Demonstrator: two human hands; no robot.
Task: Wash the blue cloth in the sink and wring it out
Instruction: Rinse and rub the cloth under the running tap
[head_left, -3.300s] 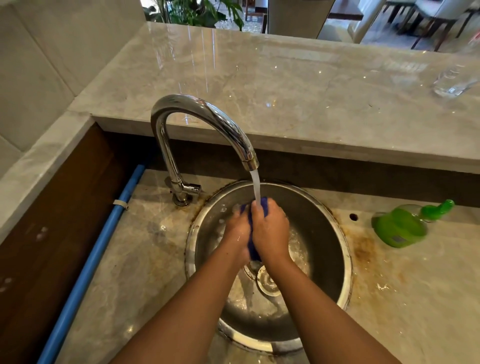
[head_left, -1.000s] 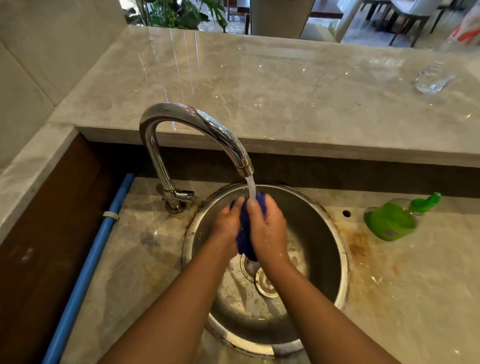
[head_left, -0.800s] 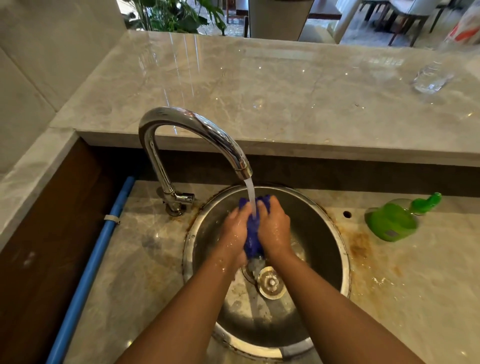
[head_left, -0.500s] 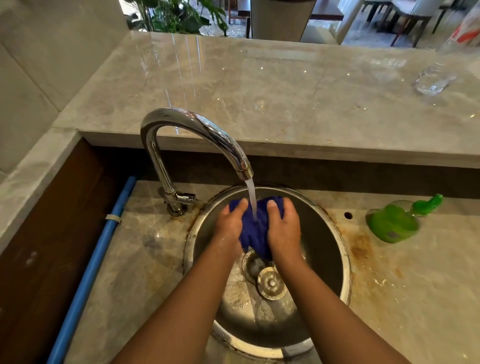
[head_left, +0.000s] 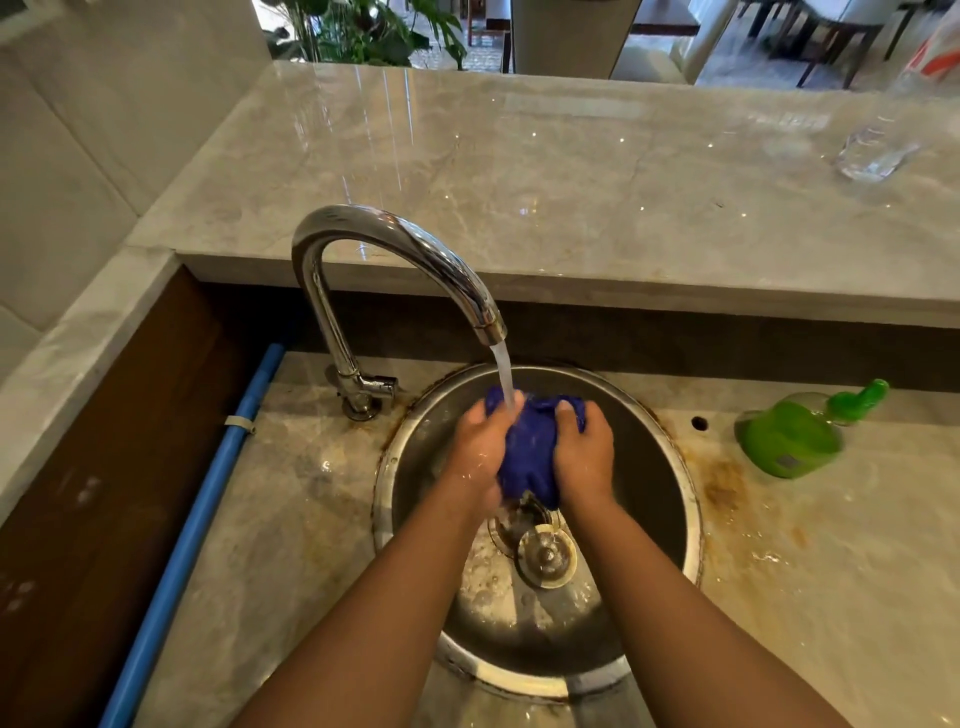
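Note:
The blue cloth (head_left: 532, 452) is bunched between both hands over the round steel sink (head_left: 670, 467). My left hand (head_left: 480, 452) grips its left side and my right hand (head_left: 584, 457) grips its right side. Water runs from the chrome faucet (head_left: 395, 249) onto the top of the cloth. The drain strainer (head_left: 545, 556) lies in the basin below the hands. Part of the cloth is hidden inside my fingers.
A green soap bottle (head_left: 789, 441) lies on the stained counter right of the sink. A blue pipe (head_left: 208, 509) runs along the left. A raised marble ledge (head_left: 571, 182) stands behind the faucet, with a clear glass (head_left: 872, 156) at its far right.
My hands were pressed tight together with the cloth squeezed thin between them. They have moved apart and the cloth has spread wider under the stream.

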